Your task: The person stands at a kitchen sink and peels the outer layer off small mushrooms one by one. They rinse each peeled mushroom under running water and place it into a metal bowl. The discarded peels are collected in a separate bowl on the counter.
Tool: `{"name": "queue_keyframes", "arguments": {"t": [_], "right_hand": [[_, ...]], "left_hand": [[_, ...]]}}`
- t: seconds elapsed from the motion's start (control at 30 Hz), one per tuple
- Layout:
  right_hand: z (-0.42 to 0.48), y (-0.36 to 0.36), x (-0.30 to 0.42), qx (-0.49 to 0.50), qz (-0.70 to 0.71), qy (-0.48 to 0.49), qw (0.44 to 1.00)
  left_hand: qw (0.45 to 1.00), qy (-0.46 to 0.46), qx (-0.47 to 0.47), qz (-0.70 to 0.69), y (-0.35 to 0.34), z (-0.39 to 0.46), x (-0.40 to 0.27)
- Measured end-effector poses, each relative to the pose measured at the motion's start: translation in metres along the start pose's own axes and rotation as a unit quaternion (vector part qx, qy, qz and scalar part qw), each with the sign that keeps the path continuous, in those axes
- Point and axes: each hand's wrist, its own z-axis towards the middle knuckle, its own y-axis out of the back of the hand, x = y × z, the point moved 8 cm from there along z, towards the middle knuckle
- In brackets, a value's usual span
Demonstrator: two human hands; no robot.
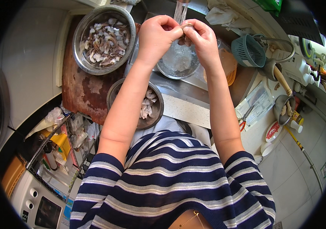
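Observation:
My left hand (160, 35) and my right hand (203, 38) meet at the running tap water (180, 13), both pinching a small piece of squid (186, 40). Beneath them in the sink stands a metal bowl (177, 75) with water and a pale lump in it. To the left, a large metal basin (77, 51) holds many cut squid pieces (105, 41). A smaller metal bowl (158, 114) with pale squid pieces (147, 106) sits nearer my body, partly hidden by my left forearm.
A reddish-brown board (85, 91) lies under the basin. Right of the sink bowl are an orange basket (231, 75) and a teal basket (248, 51). Red-handled scissors (244, 120) lie on the right counter, near a plate of red bits (273, 131). A wire rack (48, 140) stands lower left.

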Motion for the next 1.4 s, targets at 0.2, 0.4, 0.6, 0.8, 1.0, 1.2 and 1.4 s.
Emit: {"name": "queue_keyframes", "arguments": {"t": [0.2, 0.4, 0.6, 0.8, 1.0, 1.2, 1.4], "right_hand": [[-0.003, 0.008, -0.024, 0.015, 0.145, -0.043, 0.988], [-0.004, 0.024, -0.032, -0.035, 0.160, -0.034, 0.986], [-0.002, 0.020, -0.033, -0.040, 0.166, -0.040, 0.985], [-0.002, 0.015, -0.032, -0.039, 0.126, -0.043, 0.990], [-0.007, 0.010, -0.011, -0.021, 0.004, -0.021, 1.000], [-0.006, 0.014, 0.003, -0.101, -0.071, 0.020, 0.992], [-0.005, 0.012, -0.005, -0.174, -0.045, 0.033, 0.983]], "left_hand": [[0.968, 0.050, -0.023, -0.246, -0.004, -0.003, 0.049], [0.969, 0.070, -0.096, -0.219, 0.011, -0.011, 0.060], [0.989, -0.039, -0.124, -0.073, 0.012, -0.010, 0.051], [0.993, -0.058, -0.069, -0.073, -0.003, -0.013, 0.020], [0.999, 0.002, 0.013, -0.045, 0.002, -0.005, 0.024], [0.986, -0.101, -0.029, 0.127, -0.004, -0.005, -0.004], [0.992, -0.059, -0.069, 0.085, -0.006, 0.003, 0.008]]}}
